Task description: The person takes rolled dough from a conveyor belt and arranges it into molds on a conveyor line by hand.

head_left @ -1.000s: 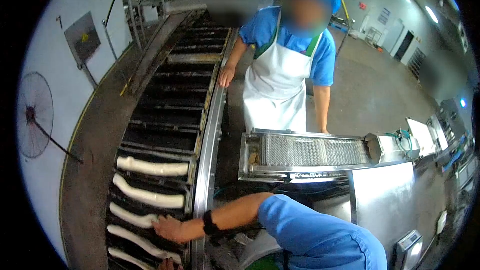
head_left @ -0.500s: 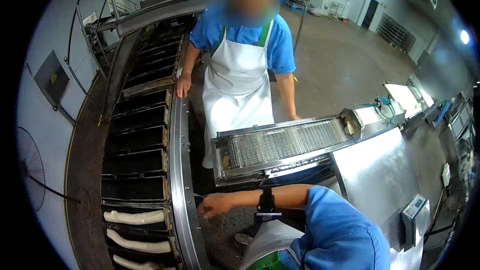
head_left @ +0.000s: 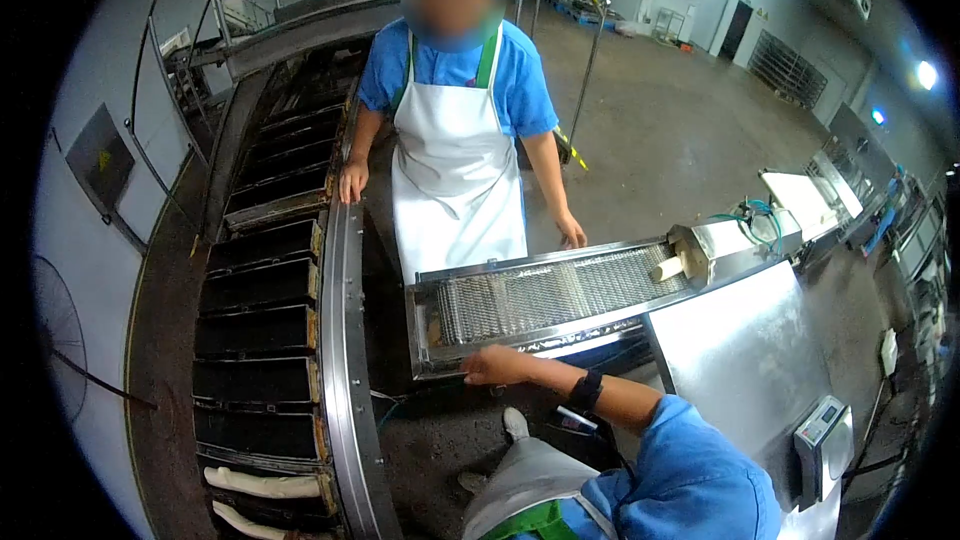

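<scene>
My right hand (head_left: 498, 365), with a dark band on its wrist, is over the near edge of the mesh conveyor (head_left: 545, 295), close to its left end. Its fingers point left, loosely bent, and nothing shows in them. My left hand is out of view. A pale piece of dough (head_left: 668, 268) sticks out of the metal housing (head_left: 735, 245) onto the mesh. To the left, long dough strips (head_left: 262, 483) lie in black trays (head_left: 255, 435) of a tray line, at the bottom of the view.
Across the mesh conveyor stands a co-worker (head_left: 455, 160) in a white apron, one hand on the tray line's metal rail (head_left: 345, 360), the other near the mesh's far edge. A steel table (head_left: 745, 340) and a digital scale (head_left: 822, 440) are at right.
My right hand has moved right, from beside the rail to the mesh conveyor. The dough now reaches further out of the housing. The dough strips sit lower in view; the co-worker's right-side hand is lifted.
</scene>
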Action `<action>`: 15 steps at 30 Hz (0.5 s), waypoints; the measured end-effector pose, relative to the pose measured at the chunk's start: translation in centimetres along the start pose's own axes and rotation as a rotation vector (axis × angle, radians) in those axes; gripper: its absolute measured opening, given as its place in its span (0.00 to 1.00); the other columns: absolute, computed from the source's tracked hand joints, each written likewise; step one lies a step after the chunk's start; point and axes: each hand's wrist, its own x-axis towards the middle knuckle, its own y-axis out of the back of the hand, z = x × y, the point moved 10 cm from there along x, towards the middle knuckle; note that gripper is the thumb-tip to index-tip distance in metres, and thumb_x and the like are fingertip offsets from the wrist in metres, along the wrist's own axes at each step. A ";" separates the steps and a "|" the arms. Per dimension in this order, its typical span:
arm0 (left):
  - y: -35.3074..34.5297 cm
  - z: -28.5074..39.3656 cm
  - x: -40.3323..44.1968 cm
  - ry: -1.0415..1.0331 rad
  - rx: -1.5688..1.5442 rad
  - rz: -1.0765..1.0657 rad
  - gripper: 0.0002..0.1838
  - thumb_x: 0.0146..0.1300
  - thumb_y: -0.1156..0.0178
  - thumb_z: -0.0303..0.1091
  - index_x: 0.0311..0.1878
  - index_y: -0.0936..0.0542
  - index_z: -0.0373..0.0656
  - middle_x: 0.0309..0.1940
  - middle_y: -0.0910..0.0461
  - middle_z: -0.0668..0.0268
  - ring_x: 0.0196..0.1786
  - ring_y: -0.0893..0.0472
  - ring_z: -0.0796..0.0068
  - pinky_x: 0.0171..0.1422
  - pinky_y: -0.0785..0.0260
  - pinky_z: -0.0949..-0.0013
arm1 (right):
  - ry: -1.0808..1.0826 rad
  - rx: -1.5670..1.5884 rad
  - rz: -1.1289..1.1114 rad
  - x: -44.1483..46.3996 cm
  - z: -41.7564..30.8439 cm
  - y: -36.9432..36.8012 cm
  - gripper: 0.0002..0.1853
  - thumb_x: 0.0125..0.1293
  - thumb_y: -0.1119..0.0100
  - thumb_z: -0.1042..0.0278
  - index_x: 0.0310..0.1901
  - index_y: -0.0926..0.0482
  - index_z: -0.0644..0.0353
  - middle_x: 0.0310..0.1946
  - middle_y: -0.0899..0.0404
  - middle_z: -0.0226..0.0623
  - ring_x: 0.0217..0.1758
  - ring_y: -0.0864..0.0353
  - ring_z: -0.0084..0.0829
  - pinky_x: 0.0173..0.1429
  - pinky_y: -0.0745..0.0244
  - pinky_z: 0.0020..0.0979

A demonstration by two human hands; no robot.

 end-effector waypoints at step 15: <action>-4.6 16.8 5.1 -0.309 0.016 -0.077 0.25 0.54 0.50 0.37 0.55 0.39 0.41 0.58 0.47 0.56 0.61 0.50 0.57 0.62 0.58 0.55 | -0.380 0.165 0.146 -6.9 14.2 4.5 0.13 0.53 0.46 0.65 0.39 0.26 0.61 0.33 0.23 0.38 0.34 0.25 0.31 0.40 0.32 0.29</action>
